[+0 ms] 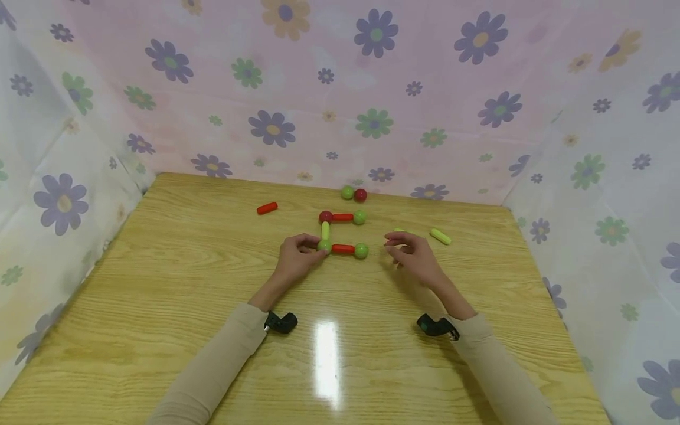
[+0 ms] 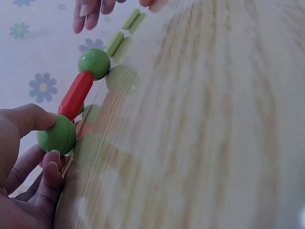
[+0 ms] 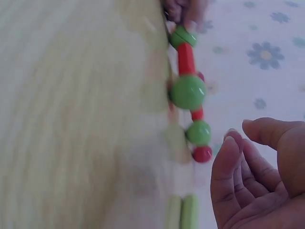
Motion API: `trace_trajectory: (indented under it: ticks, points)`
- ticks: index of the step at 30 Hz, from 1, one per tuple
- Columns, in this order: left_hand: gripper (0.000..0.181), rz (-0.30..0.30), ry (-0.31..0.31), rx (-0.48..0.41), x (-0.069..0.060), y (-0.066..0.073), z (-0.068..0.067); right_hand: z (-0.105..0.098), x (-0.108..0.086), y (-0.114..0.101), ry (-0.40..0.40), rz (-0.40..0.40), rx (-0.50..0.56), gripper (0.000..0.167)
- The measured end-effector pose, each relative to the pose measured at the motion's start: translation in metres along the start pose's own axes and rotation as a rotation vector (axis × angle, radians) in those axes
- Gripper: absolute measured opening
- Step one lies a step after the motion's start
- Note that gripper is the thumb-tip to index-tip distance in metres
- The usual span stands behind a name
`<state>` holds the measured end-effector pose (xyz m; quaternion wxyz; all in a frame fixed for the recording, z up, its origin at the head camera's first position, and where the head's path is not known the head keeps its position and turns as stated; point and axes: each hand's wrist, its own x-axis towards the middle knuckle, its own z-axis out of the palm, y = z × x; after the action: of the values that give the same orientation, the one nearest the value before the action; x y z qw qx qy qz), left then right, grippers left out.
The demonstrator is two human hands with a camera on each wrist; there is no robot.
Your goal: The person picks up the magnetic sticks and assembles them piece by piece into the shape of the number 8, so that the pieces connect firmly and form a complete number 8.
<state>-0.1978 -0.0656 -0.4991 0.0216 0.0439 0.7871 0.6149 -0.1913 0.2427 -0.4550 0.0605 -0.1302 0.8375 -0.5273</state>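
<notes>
My left hand (image 1: 298, 258) pinches a green ball (image 2: 57, 136) at the near left corner of a joined piece. From this ball a red rod (image 1: 343, 249) runs right to another green ball (image 1: 361, 251). A yellow-green rod (image 1: 325, 231) links it to a dark red ball (image 1: 326, 217) behind, from which a second red rod (image 1: 343, 217) leads to a green ball (image 1: 359, 217). My right hand (image 1: 417, 257) hovers right of the piece, holding nothing, with thumb and fingers bent loosely and apart in the right wrist view.
A loose yellow-green rod (image 1: 440, 236) lies beyond the right hand; another (image 1: 399, 230) is mostly hidden behind it. At the back edge sit a green ball (image 1: 347, 192) and a dark red ball (image 1: 360, 195). A loose red rod (image 1: 267, 208) lies back left. Flowered cloth surrounds the wooden table (image 1: 175, 283).
</notes>
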Motion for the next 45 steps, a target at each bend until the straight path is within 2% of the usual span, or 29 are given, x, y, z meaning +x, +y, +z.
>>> trace_trajectory:
  ticks: [3,10,15,19,26,39,45]
  points:
    - [0.029,0.003,0.0,0.001,0.001,-0.001,0.0,-0.018,-0.003,0.002,0.006,0.034,0.004,0.037]
    - [0.029,-0.007,0.001,0.007,0.001,-0.003,0.002,-0.056,-0.013,0.019,0.011,0.097,-0.078,0.033]
    - [0.028,-0.015,0.002,0.007,0.0,-0.003,0.002,-0.076,-0.022,0.029,-0.079,0.205,-0.119,0.037]
    - [0.028,-0.015,0.003,0.003,0.0,-0.002,0.002,-0.084,-0.028,0.031,-0.16,0.289,-0.152,0.04]
    - [0.027,-0.012,0.007,0.004,0.0,0.0,0.001,-0.083,-0.032,0.029,-0.237,0.322,-0.198,0.048]
    - [0.027,-0.007,0.015,0.016,0.001,0.0,-0.003,-0.073,-0.025,0.027,-0.213,0.321,-0.248,0.042]
    - [0.028,-0.014,0.009,0.006,-0.001,0.002,0.0,-0.062,-0.031,0.023,-0.178,0.293,-0.331,0.038]
